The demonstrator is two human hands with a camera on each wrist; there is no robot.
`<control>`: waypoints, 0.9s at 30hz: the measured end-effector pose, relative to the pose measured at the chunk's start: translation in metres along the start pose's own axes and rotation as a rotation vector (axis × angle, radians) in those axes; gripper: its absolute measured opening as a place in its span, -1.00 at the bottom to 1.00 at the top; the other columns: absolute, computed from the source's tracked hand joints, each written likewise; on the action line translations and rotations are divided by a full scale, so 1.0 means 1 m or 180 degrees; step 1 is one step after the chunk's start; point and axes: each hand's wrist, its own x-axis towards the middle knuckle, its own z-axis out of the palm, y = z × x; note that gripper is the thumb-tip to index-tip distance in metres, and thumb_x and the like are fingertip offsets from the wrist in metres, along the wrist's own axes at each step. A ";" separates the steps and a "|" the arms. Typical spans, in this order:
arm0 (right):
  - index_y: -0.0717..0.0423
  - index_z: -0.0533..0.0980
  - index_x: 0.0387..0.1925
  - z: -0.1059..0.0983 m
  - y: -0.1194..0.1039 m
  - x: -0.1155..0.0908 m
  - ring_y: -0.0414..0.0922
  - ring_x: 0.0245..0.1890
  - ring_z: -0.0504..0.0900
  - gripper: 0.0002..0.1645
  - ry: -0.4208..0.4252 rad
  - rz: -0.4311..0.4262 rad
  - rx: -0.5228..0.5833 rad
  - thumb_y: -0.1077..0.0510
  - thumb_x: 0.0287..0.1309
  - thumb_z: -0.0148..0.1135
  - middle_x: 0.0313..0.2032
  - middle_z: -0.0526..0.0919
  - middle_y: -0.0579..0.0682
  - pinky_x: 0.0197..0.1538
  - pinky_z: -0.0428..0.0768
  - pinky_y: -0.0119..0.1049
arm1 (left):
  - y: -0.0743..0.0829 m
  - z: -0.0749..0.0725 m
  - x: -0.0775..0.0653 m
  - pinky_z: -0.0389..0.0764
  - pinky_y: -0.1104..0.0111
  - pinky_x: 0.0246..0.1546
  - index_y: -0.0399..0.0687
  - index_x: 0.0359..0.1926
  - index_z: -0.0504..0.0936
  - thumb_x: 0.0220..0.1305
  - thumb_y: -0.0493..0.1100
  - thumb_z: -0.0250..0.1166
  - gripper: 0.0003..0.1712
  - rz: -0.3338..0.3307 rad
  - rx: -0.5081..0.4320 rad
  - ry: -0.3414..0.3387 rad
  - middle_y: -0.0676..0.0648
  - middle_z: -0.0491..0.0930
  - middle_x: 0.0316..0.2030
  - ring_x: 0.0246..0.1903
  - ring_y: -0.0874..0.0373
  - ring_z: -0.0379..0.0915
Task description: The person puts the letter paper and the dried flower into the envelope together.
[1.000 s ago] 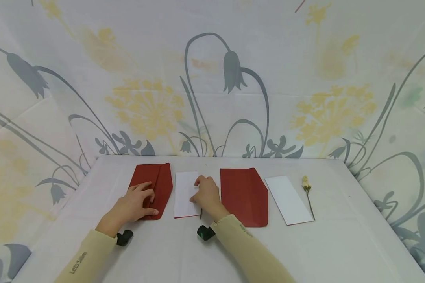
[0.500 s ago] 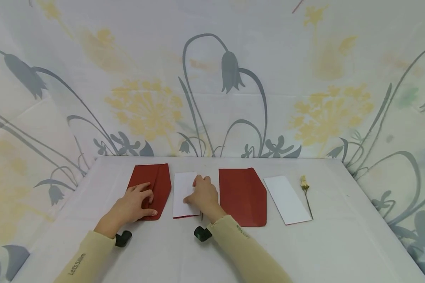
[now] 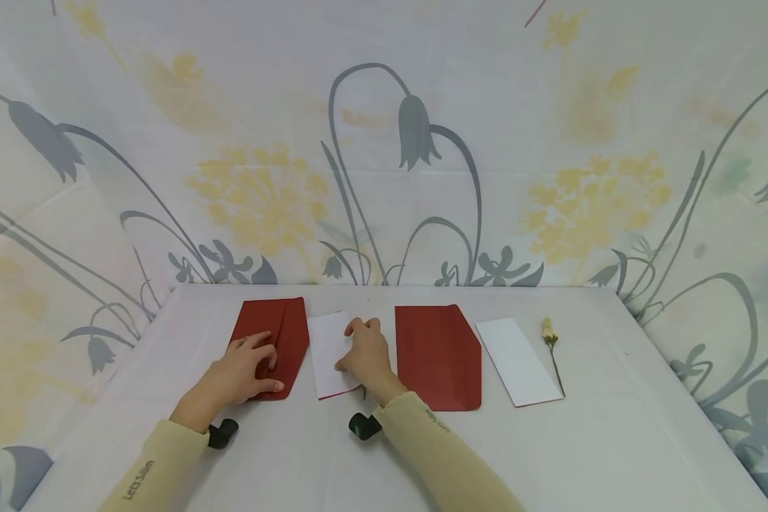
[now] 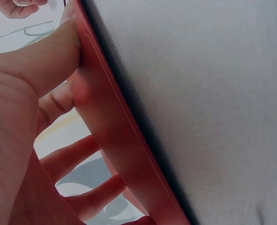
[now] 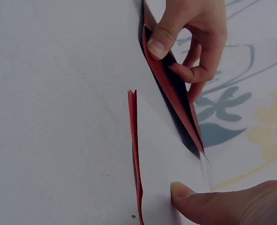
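In the head view my left hand rests on the left red envelope, fingers bent on its face and thumb at its near edge. The right wrist view shows that envelope gaping, its inside dark, between thumb and index finger. My right hand holds a folded white card just right of it, thumb and fingertips on its face. Red layers of the card show along its near edge in the right wrist view. A thin dark stem tip sticks out below my right hand; the rest is hidden.
A second red envelope lies right of my right hand. Beyond it are another white card and a dried pale-yellow flower on a stem. All lie on a white-covered table against a flower-printed cloth.
My right hand has turned the white card slightly and shifted it left, its far end now nearly at the left envelope. The left hand stays in place on that envelope.
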 end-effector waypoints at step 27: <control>0.21 0.68 -0.01 -0.007 -0.001 -0.004 -0.05 -0.09 0.66 -0.58 0.0087 -0.0225 0.0018 0.36 0.01 0.40 -0.12 0.72 0.08 -0.14 0.66 -0.23 | 0.000 0.000 0.001 0.55 -0.28 -0.25 0.15 -0.38 0.42 0.06 0.06 0.54 -0.59 0.0025 0.0068 -0.0005 -0.35 0.23 0.37 0.28 -0.52 0.09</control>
